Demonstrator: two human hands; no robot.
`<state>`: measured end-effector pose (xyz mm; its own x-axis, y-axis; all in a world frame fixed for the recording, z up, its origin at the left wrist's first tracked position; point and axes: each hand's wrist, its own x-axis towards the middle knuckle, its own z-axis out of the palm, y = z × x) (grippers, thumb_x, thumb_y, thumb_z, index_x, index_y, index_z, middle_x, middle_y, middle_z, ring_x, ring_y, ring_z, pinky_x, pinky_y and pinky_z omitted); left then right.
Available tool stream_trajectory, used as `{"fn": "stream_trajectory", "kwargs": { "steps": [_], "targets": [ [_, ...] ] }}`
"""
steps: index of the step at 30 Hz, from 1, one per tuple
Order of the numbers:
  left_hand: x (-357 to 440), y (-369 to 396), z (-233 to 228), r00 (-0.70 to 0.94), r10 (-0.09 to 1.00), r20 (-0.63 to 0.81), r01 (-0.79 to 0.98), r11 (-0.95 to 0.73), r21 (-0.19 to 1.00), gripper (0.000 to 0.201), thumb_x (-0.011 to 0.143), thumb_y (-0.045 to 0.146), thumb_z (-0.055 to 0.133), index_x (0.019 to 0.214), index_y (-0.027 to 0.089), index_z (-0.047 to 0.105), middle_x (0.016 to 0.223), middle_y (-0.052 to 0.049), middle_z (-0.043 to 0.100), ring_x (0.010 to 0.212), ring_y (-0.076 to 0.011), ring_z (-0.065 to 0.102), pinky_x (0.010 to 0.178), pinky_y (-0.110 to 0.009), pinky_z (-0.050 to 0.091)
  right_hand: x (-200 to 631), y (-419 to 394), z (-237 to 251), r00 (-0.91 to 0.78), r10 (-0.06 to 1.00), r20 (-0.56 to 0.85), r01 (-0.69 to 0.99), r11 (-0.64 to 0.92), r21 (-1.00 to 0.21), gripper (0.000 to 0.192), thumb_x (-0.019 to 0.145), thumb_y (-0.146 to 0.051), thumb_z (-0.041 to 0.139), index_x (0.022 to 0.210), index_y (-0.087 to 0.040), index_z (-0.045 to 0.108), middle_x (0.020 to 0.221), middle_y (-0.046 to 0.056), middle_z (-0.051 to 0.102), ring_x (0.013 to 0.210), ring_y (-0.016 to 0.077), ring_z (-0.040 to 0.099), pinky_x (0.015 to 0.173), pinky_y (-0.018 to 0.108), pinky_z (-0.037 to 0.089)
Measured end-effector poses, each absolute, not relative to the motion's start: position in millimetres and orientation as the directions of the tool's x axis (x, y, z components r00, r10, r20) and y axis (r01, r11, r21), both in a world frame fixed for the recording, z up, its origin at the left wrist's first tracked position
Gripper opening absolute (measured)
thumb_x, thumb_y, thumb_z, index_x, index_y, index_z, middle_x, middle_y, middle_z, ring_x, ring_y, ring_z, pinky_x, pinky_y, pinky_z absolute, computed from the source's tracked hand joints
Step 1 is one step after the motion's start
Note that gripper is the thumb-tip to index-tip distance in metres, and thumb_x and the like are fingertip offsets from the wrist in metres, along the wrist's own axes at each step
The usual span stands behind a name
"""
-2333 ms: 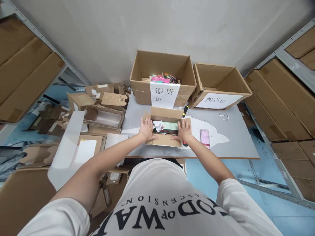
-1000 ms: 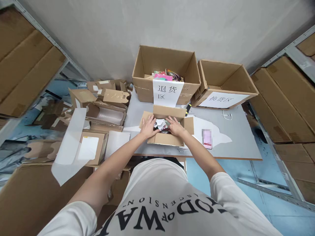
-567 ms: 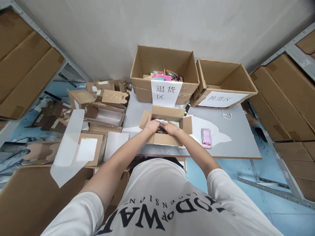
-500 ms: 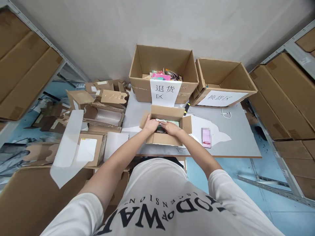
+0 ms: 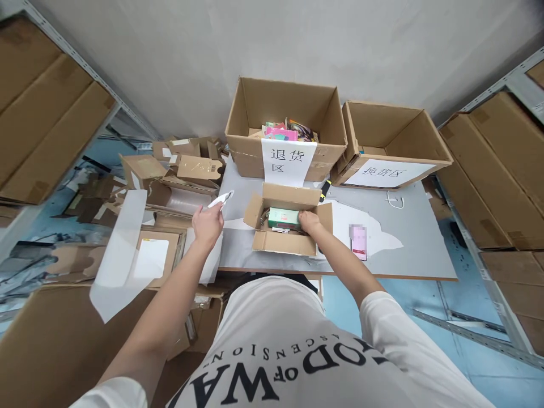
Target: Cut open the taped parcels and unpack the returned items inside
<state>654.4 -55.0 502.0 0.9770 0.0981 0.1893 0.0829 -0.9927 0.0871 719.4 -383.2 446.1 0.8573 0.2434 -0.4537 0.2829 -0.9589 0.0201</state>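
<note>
In the middle of the table stands a small open cardboard box [image 5: 284, 243] with its flaps folded out. A slim green and white carton [image 5: 284, 217] lies inside, with a white slip and other small items partly showing around it. My right hand [image 5: 309, 221] reaches into the box, its fingers closed at the right end of the green carton. My left hand [image 5: 208, 224] is out over the table's left side, pinching a crumpled white piece of paper [image 5: 221, 198] with a dark mark; I cannot make out what is on it.
Behind are two large cardboard boxes with paper signs: the left one [image 5: 246, 157] holds colourful packages, and the right one [image 5: 437, 158] stands beside it. A phone [image 5: 359, 242] lies on the right, near a black-yellow tool [image 5: 325, 190]. Opened cartons [image 5: 198, 168] are piled on the left.
My left hand has left the small box and moved left, carrying the white paper. My right hand has shifted to the right end of the green carton, which now shows more fully.
</note>
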Motion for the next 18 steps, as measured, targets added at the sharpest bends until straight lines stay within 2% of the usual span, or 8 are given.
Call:
{"fn": "stream_trajectory", "kwargs": {
  "steps": [2,5,8,11,14,16,18],
  "targets": [
    [650.6,-48.6,476.5,0.987,0.156,0.049,0.154,-0.987,0.048,0.037,0.088,0.020,0.039,0.115,0.018,0.065,0.089,-0.013,0.073,0.086,-0.0258,0.067,0.094,-0.039,0.041,717.4,-378.2,440.0,0.862,0.218,-0.458,0.272,-0.961,0.054,0.043,0.082,-0.003,0.052,0.125,-0.001,0.053,0.114,0.026,0.061,0.109,0.0265,0.061,0.088,0.034,0.050],
    [648.4,-51.3,439.0,0.947,0.231,-0.223,0.236,-0.972,-0.001,0.038,0.090,0.021,0.037,0.117,0.019,0.063,0.091,-0.016,0.071,0.091,-0.0293,0.066,0.081,-0.037,0.046,715.9,-373.5,433.6,0.871,0.191,-0.453,0.262,-0.960,0.099,0.052,0.079,-0.008,0.058,0.130,-0.004,0.048,0.123,0.027,0.054,0.115,0.0270,0.055,0.089,0.035,0.049],
    [646.0,-58.6,412.0,0.882,0.225,-0.415,0.240,-0.971,-0.018,0.038,0.088,0.015,0.034,0.115,0.017,0.062,0.098,-0.017,0.070,0.095,-0.0285,0.066,0.078,-0.035,0.047,715.5,-371.0,429.1,0.879,0.169,-0.446,0.252,-0.958,0.134,0.062,0.073,-0.020,0.070,0.130,-0.008,0.048,0.126,0.024,0.050,0.116,0.0281,0.051,0.088,0.035,0.049],
    [642.0,-64.8,395.7,0.858,0.199,-0.474,0.228,-0.974,0.003,0.036,0.086,0.012,0.036,0.110,0.017,0.062,0.099,-0.016,0.070,0.095,-0.0259,0.066,0.077,-0.032,0.047,714.2,-366.5,426.6,0.885,0.152,-0.441,0.245,-0.956,0.163,0.070,0.068,-0.029,0.076,0.129,-0.007,0.050,0.125,0.025,0.049,0.115,0.0305,0.050,0.085,0.037,0.049],
    [639.0,-71.0,387.8,0.861,0.138,-0.489,0.188,-0.981,0.054,0.032,0.085,0.016,0.043,0.112,0.015,0.059,0.108,-0.015,0.067,0.101,-0.0239,0.064,0.082,-0.030,0.047,713.5,-356.6,428.5,0.886,0.169,-0.433,0.268,-0.946,0.180,0.054,0.077,-0.026,0.067,0.124,-0.003,0.053,0.121,0.028,0.051,0.113,0.0343,0.051,0.085,0.045,0.047],
    [637.1,-75.4,387.9,0.881,0.081,-0.466,0.143,-0.985,0.100,0.035,0.083,0.019,0.049,0.117,0.014,0.056,0.121,-0.016,0.062,0.113,-0.0234,0.059,0.090,-0.030,0.045,714.9,-346.3,432.5,0.871,0.239,-0.429,0.332,-0.930,0.155,0.043,0.083,-0.022,0.058,0.121,-0.003,0.056,0.118,0.028,0.053,0.111,0.0338,0.053,0.086,0.047,0.045],
    [633.0,-79.4,393.2,0.903,0.036,-0.429,0.103,-0.985,0.135,0.043,0.081,0.018,0.050,0.123,0.013,0.052,0.134,-0.016,0.054,0.124,-0.0235,0.051,0.097,-0.031,0.042,718.3,-333.2,437.0,0.834,0.355,-0.422,0.430,-0.898,0.095,0.037,0.087,-0.019,0.053,0.122,-0.009,0.056,0.121,0.024,0.054,0.112,0.0290,0.053,0.090,0.042,0.043]
  ]
}}
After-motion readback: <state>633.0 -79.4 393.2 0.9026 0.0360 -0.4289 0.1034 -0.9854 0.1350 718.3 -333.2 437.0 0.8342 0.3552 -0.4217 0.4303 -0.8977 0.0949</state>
